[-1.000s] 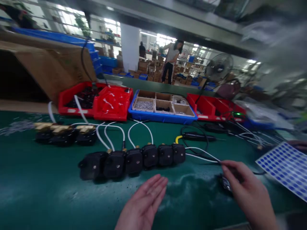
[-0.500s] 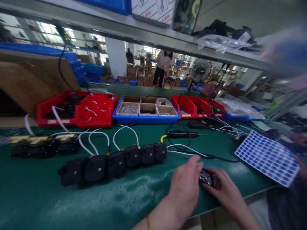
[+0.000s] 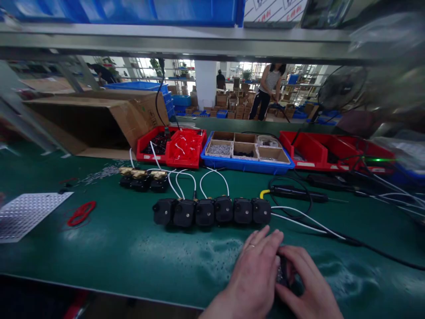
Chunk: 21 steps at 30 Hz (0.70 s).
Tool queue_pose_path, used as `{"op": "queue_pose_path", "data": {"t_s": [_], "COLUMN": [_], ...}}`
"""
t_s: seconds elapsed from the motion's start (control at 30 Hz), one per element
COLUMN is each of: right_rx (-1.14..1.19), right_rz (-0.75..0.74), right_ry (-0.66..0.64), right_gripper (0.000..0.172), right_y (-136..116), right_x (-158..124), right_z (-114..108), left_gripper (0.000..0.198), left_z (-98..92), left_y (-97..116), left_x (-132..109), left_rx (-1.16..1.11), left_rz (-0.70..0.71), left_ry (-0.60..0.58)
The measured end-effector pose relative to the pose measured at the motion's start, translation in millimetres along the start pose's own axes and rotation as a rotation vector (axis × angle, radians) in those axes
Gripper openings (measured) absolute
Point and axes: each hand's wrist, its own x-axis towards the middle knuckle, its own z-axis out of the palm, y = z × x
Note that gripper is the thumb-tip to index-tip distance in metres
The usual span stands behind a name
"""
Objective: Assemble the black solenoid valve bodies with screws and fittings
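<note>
Near the front edge of the green table, both hands are at a small black housing (image 3: 282, 271) with a shiny, speckled inner face. My right hand (image 3: 308, 283) grips it from the right, thumb in front and fingers behind. From the left, my left hand (image 3: 254, 272) closes against it with its fingers together; the palm and fingers hide much of the part. Just behind the hands stands a row of several black boxes (image 3: 205, 213) with brass fittings and white tubes. Right of that row lies a black electric screwdriver (image 3: 295, 193) with a yellow cable end.
Brass-topped black units (image 3: 139, 179) stand farther left. Behind are red bins (image 3: 186, 153), a blue divided tray (image 3: 245, 165) and more red bins (image 3: 305, 153). A cardboard box (image 3: 122, 126), red wire (image 3: 81, 213) and a dotted sheet (image 3: 36, 212) lie left. A shelf (image 3: 186, 42) crosses overhead.
The view has swung left, bringing the box, red wire and left-hand sheet into sight. My left hand's fingers have come down closer over the black housing, which stays between both hands.
</note>
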Motion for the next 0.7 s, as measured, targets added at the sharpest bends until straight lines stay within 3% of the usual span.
{"op": "queue_pose_path", "data": {"t_s": [0.07,0.2,0.4,0.53,0.7], "right_rx": [0.053,0.111,0.202,0.1,-0.161], "right_rz": [-0.011,0.008,-0.022,-0.087,-0.004], "right_ry": [0.006,-0.044,-0.213,-0.267,-0.331], "right_gripper": [0.044,0.049,0.053,0.018,0.012], "right_y": [-9.8,-23.9,-41.8,-52.7,-67.3], "right_x": [6.0,15.3,36.0,53.8,62.1], "right_z": [9.3,23.0,20.6,12.7,34.8], "left_gripper": [0.054,0.092,0.071,0.065,0.064], "left_z": [-16.5,-40.9,-59.1,-62.4,-54.0], "left_y": [-8.1,-27.7,-33.4,-36.0,-42.2], "left_x": [-14.5,-36.6,-38.5,-36.4,-38.2], "left_rx": [0.007,-0.131,-0.476,-0.404,-0.354], "left_rz": [-0.041,-0.211,-0.393,-0.422,-0.428], "left_ry": [0.011,0.071,0.181,0.269,0.287]}}
